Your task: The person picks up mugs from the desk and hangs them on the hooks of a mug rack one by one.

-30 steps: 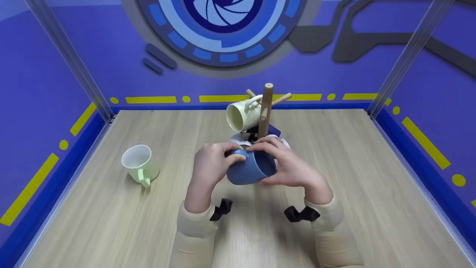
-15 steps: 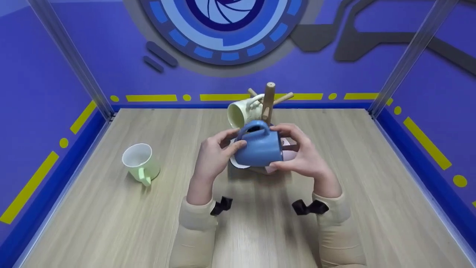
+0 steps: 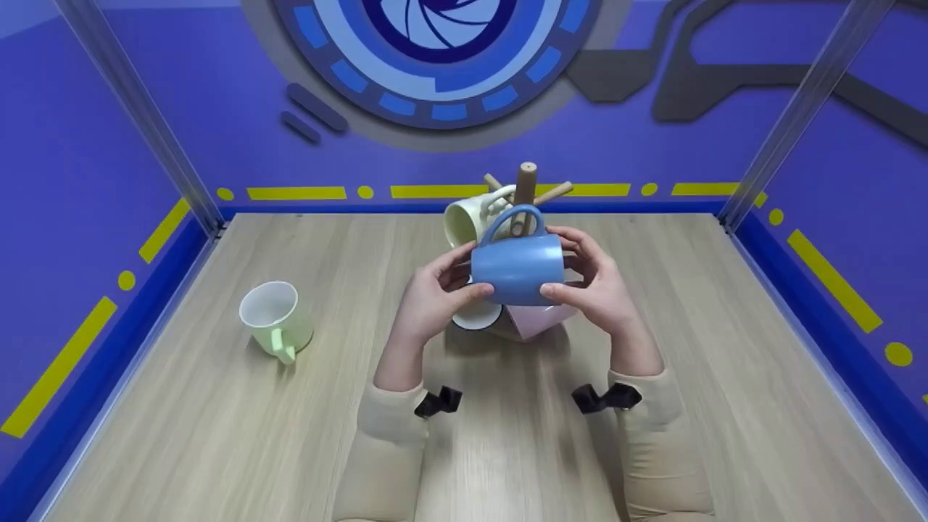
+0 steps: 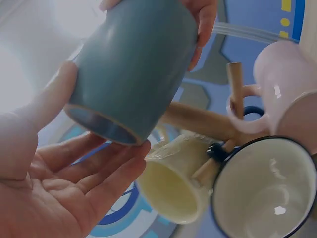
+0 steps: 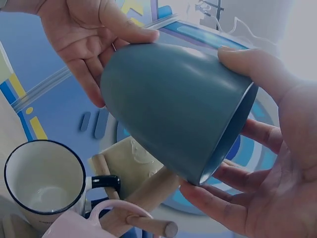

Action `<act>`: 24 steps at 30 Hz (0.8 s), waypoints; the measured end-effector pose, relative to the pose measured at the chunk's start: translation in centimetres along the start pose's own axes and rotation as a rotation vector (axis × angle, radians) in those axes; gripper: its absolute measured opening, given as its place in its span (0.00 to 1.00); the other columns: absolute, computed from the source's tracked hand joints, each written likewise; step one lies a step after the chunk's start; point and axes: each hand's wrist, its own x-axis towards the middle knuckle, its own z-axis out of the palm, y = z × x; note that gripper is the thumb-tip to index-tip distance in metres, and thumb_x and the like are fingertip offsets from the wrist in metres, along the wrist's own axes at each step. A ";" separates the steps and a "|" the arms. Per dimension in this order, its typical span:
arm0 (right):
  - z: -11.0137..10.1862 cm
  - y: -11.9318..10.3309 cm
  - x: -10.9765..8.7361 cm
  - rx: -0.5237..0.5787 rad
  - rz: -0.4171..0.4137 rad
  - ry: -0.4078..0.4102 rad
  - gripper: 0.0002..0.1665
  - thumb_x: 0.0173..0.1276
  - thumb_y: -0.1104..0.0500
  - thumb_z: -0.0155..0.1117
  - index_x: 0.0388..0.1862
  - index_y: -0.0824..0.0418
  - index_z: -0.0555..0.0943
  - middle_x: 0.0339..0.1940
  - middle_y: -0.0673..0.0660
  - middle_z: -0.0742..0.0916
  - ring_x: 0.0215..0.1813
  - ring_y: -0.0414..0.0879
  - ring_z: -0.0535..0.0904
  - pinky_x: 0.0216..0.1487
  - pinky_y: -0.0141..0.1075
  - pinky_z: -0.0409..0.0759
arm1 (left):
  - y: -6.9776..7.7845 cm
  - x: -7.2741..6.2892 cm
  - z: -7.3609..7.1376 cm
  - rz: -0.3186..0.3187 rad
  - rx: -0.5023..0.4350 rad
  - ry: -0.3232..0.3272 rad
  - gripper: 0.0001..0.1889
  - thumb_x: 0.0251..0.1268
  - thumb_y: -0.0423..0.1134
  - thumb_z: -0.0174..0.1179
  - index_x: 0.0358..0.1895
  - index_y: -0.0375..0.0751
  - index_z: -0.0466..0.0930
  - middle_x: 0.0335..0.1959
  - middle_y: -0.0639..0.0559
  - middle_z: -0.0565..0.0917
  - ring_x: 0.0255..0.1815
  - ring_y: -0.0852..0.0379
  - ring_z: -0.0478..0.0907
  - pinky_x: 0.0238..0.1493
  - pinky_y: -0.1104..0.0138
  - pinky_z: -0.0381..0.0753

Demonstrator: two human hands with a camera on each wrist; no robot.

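A blue mug is held on its side in front of a wooden mug tree, its handle arching upward. My left hand grips the base end, thumb on the near side and fingers behind. At the mouth end, my right hand holds the rim between thumb and fingers. The right wrist view shows the hollow mouth facing the right palm. A cream mug hangs on an upper left peg. Lower down hang a white mug with a dark rim and a pink mug, both partly covered in the head view.
On the left of the wooden table stands a light green mug, handle toward me. Bare pegs stick out near the top of the tree. A blue patterned wall closes the back.
Both hands have lifted the blue mug up and slightly right, toward the tree's post. It has been turned so that its handle points up. The left hand has shifted to the base.
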 end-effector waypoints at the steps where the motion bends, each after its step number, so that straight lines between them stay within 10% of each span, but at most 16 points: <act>1: -0.1 0.2 0.1 -0.004 0.009 0.005 0.46 0.57 0.69 0.73 0.76 0.57 0.69 0.64 0.57 0.80 0.58 0.53 0.80 0.50 0.37 0.87 | -0.2 0.2 0.2 -0.017 -0.009 0.001 0.38 0.60 0.38 0.76 0.74 0.37 0.71 0.68 0.36 0.79 0.67 0.42 0.80 0.68 0.56 0.80; 9: -0.1 1.7 0.8 -0.026 0.027 0.020 0.43 0.62 0.64 0.72 0.76 0.54 0.69 0.66 0.60 0.78 0.57 0.56 0.77 0.50 0.37 0.84 | -1.6 1.1 0.8 -0.119 -0.024 0.022 0.36 0.63 0.41 0.73 0.74 0.41 0.72 0.71 0.40 0.77 0.70 0.44 0.78 0.68 0.54 0.80; 24: 0.4 2.5 1.3 -0.112 0.058 0.053 0.46 0.59 0.61 0.77 0.75 0.51 0.69 0.65 0.60 0.76 0.56 0.54 0.77 0.53 0.41 0.82 | -2.6 1.7 0.9 -0.125 -0.054 0.065 0.33 0.65 0.36 0.72 0.73 0.37 0.72 0.70 0.38 0.78 0.70 0.43 0.78 0.65 0.57 0.83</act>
